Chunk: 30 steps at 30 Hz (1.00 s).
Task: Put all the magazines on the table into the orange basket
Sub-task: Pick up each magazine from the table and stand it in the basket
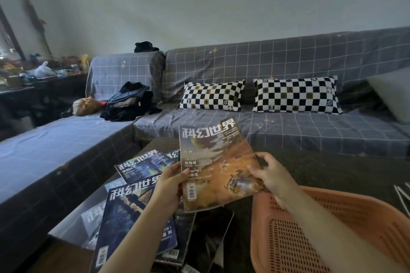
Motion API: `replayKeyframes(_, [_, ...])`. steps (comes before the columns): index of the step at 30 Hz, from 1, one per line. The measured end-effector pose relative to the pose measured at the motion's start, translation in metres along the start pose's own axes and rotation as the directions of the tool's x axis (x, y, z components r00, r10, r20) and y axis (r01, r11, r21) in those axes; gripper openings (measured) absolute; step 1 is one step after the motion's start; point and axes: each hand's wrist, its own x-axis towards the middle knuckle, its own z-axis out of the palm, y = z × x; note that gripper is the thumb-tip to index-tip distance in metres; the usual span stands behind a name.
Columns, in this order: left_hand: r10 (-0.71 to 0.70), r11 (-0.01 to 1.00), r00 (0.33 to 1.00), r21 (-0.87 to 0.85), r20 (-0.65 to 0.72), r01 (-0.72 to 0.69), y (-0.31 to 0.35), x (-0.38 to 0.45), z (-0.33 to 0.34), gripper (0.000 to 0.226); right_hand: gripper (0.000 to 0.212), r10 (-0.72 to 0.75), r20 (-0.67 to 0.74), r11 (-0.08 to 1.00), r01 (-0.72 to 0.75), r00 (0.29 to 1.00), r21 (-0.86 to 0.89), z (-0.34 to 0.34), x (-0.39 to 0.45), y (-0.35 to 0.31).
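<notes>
Both hands, left hand (169,186) and right hand (269,175), pinch the orange-covered paper magazine (218,166) just left of the perforated orange plastic basket (310,228) (empty). Risk: floppy cover catching the rim.

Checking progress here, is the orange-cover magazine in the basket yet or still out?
Out. Both the left hand and right hand hold the magazine up above the table, left of the basket.
</notes>
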Motion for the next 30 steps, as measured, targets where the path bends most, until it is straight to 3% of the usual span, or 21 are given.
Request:
replayKeyframes(8, [0.046,0.998,0.982,-0.051,0.185,-0.037,0.009,-0.064,0.071,0.028,0.032,0.020,-0.082,0.978,-0.003,0.996,0.207,-0.079,-0.059,0.006])
replayKeyframes(12, [-0.027,0.999,0.959,-0.013,0.282,0.032,-0.013,-0.079,0.109,0.027,0.040,0.051,-0.113,0.971,-0.023,0.992,0.240,-0.121,-0.080,0.024])
replayKeyframes(17, [-0.165,0.986,0.942,0.049,0.293,0.157,-0.062,-0.082,0.142,0.028,0.038,0.102,-0.252,0.992,-0.080,0.962,0.096,-0.158,-0.100,0.055])
replayKeyframes(21, [-0.262,0.951,0.926,0.234,0.270,0.201,-0.096,-0.075,0.152,0.036,0.039,0.174,-0.277,0.985,-0.163,0.945,0.060,-0.170,-0.105,0.079])
replayKeyframes(24, [-0.307,0.889,0.934,0.406,0.180,0.214,-0.115,-0.071,0.153,0.039,0.045,0.281,-0.301,0.953,-0.301,0.911,-0.023,-0.173,-0.103,0.094])
replayKeyframes(30, [-0.279,0.669,0.958,0.729,0.068,0.143,-0.130,-0.064,0.158,0.040,0.052,0.325,-0.355,0.882,-0.417,0.877,-0.222,-0.167,-0.100,0.103])
